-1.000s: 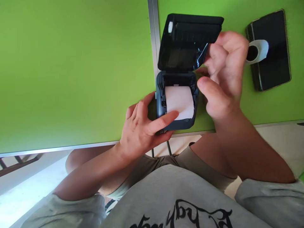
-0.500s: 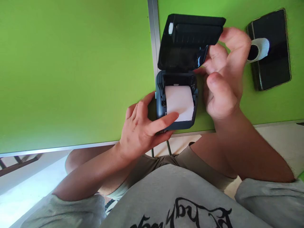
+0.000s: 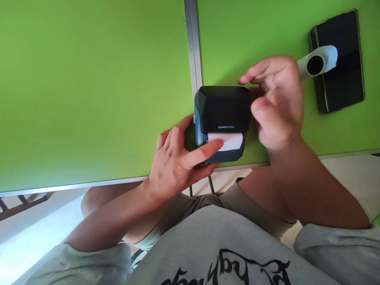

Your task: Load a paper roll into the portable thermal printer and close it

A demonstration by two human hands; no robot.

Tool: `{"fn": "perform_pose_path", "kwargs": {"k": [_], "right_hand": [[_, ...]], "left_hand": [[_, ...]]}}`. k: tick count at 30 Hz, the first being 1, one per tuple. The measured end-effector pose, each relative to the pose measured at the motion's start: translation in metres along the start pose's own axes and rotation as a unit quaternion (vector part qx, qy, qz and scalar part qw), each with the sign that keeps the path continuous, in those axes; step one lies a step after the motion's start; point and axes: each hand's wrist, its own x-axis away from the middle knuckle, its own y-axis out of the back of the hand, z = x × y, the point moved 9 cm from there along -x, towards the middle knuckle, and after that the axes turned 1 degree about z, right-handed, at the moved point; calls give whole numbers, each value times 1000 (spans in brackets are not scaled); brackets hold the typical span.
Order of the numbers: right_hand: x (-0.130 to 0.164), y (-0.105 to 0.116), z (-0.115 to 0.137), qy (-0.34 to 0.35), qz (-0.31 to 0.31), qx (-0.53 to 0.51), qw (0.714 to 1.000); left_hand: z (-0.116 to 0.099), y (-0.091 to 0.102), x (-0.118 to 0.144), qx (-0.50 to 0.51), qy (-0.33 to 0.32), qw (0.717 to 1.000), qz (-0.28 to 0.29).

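A small dark label printer (image 3: 223,118) sits near the front edge of the green table (image 3: 89,87). Its black lid is down, and a strip of white paper (image 3: 228,140) sticks out from under the lid's front. My left hand (image 3: 178,158) grips the printer's left side, with the thumb lying on the paper. My right hand (image 3: 274,99) is at the printer's right side, fingers curled over the lid's back right corner, slightly blurred.
A black phone (image 3: 341,79) lies at the far right of the table, with an empty white paper core (image 3: 317,63) resting across it. A metal seam (image 3: 192,43) runs between two table halves. My knees and grey shirt fill the bottom.
The printer's lid, standing open before with the paper roll exposed, has come down shut. My right hand followed it down. The left hand has not moved.
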Motion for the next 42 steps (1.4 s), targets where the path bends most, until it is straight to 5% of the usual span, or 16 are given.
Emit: {"fn": "perform_pose_path", "kwargs": {"k": [13,36,42], "right_hand": [[3,-19,16,-12,176,35,984],[-1,-28,33,-19,262,78,962],[3,-22,17,-5,216,84,973]], "left_hand": [[-1,-1,-1,-43,0,999,5],[-4,1,-3,-58,-15,998,-4],[-5,2,-4,-58,-17,998,-12]]}}
